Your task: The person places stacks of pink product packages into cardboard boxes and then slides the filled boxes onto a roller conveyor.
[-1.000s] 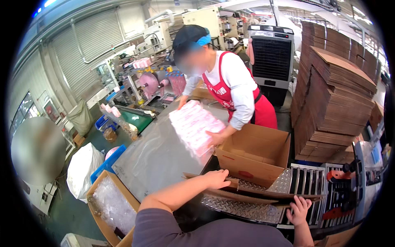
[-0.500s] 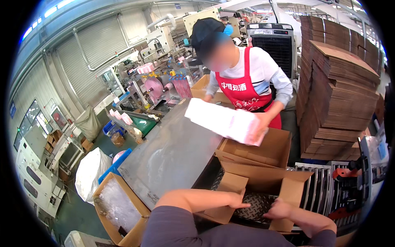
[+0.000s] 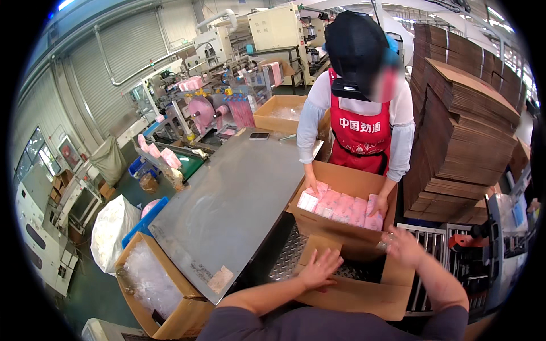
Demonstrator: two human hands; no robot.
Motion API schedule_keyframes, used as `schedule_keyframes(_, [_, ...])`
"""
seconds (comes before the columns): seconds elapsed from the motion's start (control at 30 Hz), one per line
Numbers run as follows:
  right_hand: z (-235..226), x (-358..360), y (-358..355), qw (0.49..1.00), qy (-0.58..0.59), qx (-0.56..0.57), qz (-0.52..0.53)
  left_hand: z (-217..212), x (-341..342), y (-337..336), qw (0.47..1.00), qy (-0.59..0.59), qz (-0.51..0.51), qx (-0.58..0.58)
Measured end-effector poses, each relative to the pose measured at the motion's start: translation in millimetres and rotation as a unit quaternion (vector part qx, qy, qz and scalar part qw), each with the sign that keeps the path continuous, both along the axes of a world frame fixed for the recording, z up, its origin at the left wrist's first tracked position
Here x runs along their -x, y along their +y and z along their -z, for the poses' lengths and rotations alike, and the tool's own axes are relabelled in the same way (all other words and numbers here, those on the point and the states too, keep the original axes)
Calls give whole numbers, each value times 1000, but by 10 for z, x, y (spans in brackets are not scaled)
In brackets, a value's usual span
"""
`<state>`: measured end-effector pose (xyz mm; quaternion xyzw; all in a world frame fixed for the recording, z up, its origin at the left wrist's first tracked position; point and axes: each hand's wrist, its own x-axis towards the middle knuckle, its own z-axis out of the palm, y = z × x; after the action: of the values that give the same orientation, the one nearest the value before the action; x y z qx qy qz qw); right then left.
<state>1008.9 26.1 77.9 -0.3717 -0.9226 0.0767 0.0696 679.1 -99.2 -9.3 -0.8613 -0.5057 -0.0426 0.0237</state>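
Open carton (image 3: 358,298) stands close before us, and we take it as the middle of our clock, with twelve pointing away from our body. Our left hand (image 3: 322,268) is at nine o'clock, with the palm down and the fingers spread over the flap (image 3: 323,243) of that side; it grips nothing. Our right hand (image 3: 405,249) is at two o'clock, above the far right corner, with loose fingers, a little blurred; we see nothing gripped in it, but whether it touches the cardboard, we cannot tell. At twelve, just beside, we see a second carton (image 3: 335,227) with a row of pink packs (image 3: 344,210) inside, and a co-worker (image 3: 364,133) bends over it. Grey metal table (image 3: 227,187) lies at ten, roller conveyor (image 3: 438,236) at two. We judge that the step in hand is to shape our carton and spread its flaps. In our opinion, the next move calls for light, even pressure from both palms, so that the walls stand square.
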Motion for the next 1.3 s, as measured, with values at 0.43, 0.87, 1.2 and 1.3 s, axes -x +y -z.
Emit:
schedule_keyframes(0.43, [2071, -371, -681, 758, 364, 208, 499, 411, 1925, 562, 833, -317, -405, 203])
schedule_keyframes(0.87, [-298, 309, -1178, 714, 410, 544, 161, 571, 1573, 632, 374, -610, -253, 651])
schedule_keyframes(1.2, [18, 1826, -937, 920, 224, 243, 211, 581, 1123, 533, 824, -371, -230, 362])
schedule_keyframes(1.3, [459, 399, -1097, 820, -4, -176, 545, 1004, 1298, 598, 825, -362, -202, 384])
